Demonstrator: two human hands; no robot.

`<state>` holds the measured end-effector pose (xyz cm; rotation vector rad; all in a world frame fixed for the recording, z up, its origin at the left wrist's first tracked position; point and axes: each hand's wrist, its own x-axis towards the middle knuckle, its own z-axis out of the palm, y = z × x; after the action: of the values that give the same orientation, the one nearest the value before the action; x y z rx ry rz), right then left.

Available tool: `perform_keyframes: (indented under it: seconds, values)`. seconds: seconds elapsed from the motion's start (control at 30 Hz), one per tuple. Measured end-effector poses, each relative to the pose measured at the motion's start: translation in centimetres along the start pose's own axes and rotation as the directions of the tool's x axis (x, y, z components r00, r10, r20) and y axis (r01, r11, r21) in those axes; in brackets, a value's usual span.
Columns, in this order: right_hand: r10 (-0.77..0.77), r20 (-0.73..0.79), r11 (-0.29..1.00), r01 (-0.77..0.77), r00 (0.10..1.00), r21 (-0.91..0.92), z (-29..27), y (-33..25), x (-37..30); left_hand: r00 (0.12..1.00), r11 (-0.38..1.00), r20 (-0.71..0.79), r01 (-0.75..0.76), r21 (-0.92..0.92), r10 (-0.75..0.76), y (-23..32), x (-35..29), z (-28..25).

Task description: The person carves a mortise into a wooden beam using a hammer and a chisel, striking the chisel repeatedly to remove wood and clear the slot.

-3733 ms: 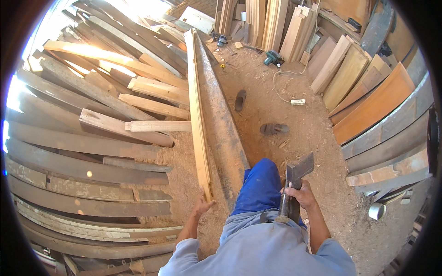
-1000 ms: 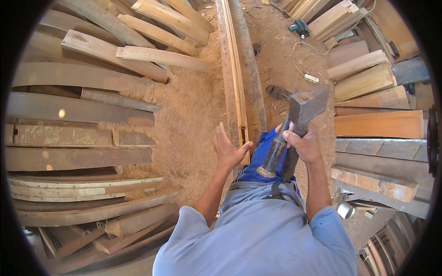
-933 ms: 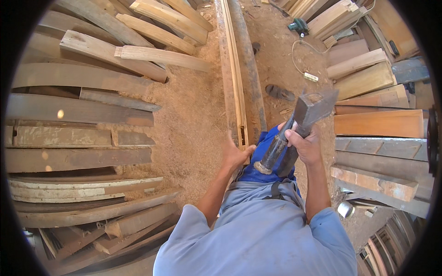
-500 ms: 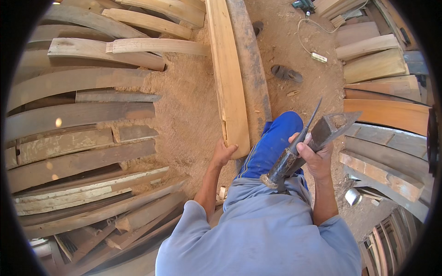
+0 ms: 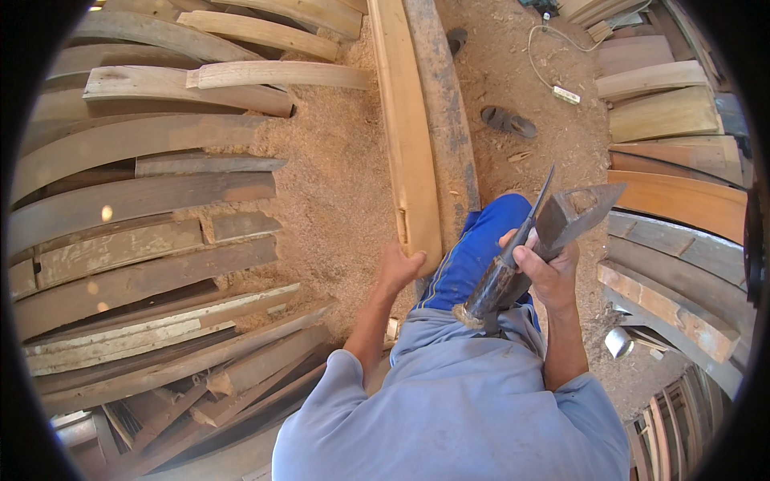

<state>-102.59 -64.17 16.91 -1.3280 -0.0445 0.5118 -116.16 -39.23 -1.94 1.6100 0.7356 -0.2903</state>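
Observation:
A long pale timber (image 5: 415, 152) stretches away from me with its near end by my knees, a narrow slot cut in its left edge. My left hand (image 5: 399, 268) is closed on that near end, thumb on the top face. In my right hand (image 5: 549, 272), held over my blue-trousered leg, are two tools together. One is a chisel (image 5: 491, 287) with a dark worn handle and a thin blade pointing up and away. The other is a heavy metal head (image 5: 579, 216) with an eye through it, like an axe head; my fingers hide its lower part.
A weathered beam (image 5: 445, 104) lies under and beside the timber. Curved planks (image 5: 144, 200) are stacked at the left, more boards (image 5: 674, 192) at the right. On the sawdust-covered ground are a sandal (image 5: 508, 122) and a power strip (image 5: 566, 94) with a cord. A metal cup (image 5: 618, 342) sits near the right-hand boards.
The whole view has shifted a little, so the ground and planks appear slightly farther right. My left hand and the timber's near end appear slightly farther right too; both grips look the same.

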Motion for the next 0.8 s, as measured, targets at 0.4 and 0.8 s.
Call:
perform_keyframes:
  seconds: [0.4, 0.8]
  values:
    - [-0.04, -0.051, 0.997, 0.037, 0.998, -0.064, -3.1, 1.1, -2.6, 0.949, 0.785, -0.193, -0.082, 0.614, 0.25, 6.2, -1.2, 10.4]
    - [-0.067, -0.051, 0.991, 0.06, 0.996, -0.119, -2.8, 0.9, -2.8, 0.903, 0.804, -0.197, -0.219, 0.552, 0.381, 4.2, -0.4, 10.9]
